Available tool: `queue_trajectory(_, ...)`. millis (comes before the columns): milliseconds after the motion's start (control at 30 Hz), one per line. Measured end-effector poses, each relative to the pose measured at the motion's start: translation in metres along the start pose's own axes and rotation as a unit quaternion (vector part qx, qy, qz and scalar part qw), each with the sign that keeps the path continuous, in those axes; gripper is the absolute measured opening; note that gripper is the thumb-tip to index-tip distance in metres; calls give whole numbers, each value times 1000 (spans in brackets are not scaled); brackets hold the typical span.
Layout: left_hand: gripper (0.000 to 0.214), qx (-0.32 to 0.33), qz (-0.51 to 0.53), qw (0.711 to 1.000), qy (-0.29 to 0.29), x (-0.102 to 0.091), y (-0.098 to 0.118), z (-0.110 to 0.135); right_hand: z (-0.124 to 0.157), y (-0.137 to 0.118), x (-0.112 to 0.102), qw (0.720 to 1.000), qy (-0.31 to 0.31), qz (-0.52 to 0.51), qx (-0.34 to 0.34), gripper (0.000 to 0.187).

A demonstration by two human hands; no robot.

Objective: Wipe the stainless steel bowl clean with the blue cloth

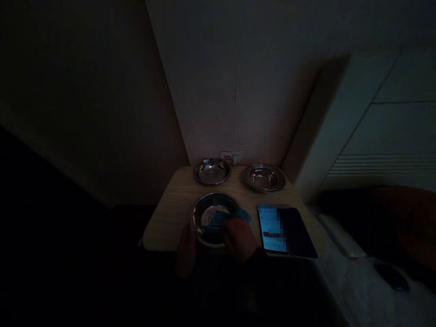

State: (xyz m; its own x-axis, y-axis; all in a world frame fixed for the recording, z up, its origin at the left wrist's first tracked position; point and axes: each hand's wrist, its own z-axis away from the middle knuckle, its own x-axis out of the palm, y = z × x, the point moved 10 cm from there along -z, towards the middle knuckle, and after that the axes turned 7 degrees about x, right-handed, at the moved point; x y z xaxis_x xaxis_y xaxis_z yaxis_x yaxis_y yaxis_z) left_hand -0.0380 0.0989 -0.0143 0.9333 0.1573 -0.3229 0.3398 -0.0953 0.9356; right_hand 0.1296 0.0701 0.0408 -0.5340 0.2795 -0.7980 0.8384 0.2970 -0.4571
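The room is very dark. On a small wooden table (170,213) stands a steel bowl (207,206) at the near edge. My left hand (186,250) grips the bowl's near-left rim. My right hand (240,238) is closed on a blue cloth (223,218) and presses it inside the bowl. Two other steel bowls stand at the back of the table, one on the left (211,171) and one on the right (265,177).
A tablet (284,229) with a lit screen lies on the table's right side, close to my right hand. A wall socket (230,156) sits behind the bowls. A white cabinet or door (374,127) rises at right, and bedding (357,272) lies below it.
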Motion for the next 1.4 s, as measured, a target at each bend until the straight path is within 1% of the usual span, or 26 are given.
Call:
queue_trajectory(100, 41, -32, 9, 999, -10, 2, -5, 1, 0, 1, 1, 1000, 0, -6, -3, 13)
queue_trajectory(267, 36, -41, 21, 999, -6, 3, -9, 1, 1, 0, -2, 1000, 7, -12, -13, 14)
queue_trajectory(400, 35, -53, 30, 998, 2, 1, -7, 3, 2, -2, -3, 1000, 7, -11, -21, 14)
queue_trajectory(500, 37, -78, 44, 996, -17, 0, -5, 1, 3, -1, -3, 1000, -2, -11, -29, 13)
queue_trajectory(600, 37, -68, 46, 995, -51, -2, 4, -11, 1, 1, -3, 999, -28, -14, -34, 13)
queue_trajectory(667, 34, -58, 12, 997, -39, -9, 10, -24, -1, 3, -4, 998, -44, -10, -35, 14)
queue_trajectory(733, 36, -51, 1, 998, -34, -11, 13, -39, -3, 3, -3, 998, -59, -2, -38, 15)
queue_trajectory(833, 40, -31, 20, 997, -64, 2, 13, -57, -8, 2, 2, 995, -88, 16, -39, 14)
queue_trajectory(900, 41, -22, 33, 996, -78, 11, 7, -63, -11, 2, 6, 993, -106, 31, -33, 14)
queue_trajectory(1000, 41, -37, 49, 997, -52, 14, -6, -65, -18, 1, 7, 989, -139, 49, -24, 14)
queue_trajectory(1100, 39, -54, 61, 997, -16, 11, -12, -64, -27, 2, 11, 976, -205, 69, -13, 15)
queue_trajectory(1167, 38, -62, 64, 996, -10, 13, -11, -63, -33, 4, 17, 963, -254, 94, -10, 25)
queue_trajectory(1233, 37, -66, 61, 996, -11, 15, -9, -63, -39, 5, 25, 948, -290, 130, -17, 33)
queue_trajectory(1267, 37, -68, 57, 996, -10, 16, -9, -62, -42, 6, 30, 942, -301, 149, -21, 32)
queue_trajectory(1367, 37, -69, 54, 996, -16, 19, -12, -61, -46, 6, 48, 920, -343, 188, -37, 18)
queue_trajectory(1400, 37, -68, 55, 996, -17, 19, -13, -61, -47, 6, 52, 914, -355, 190, -43, 16)
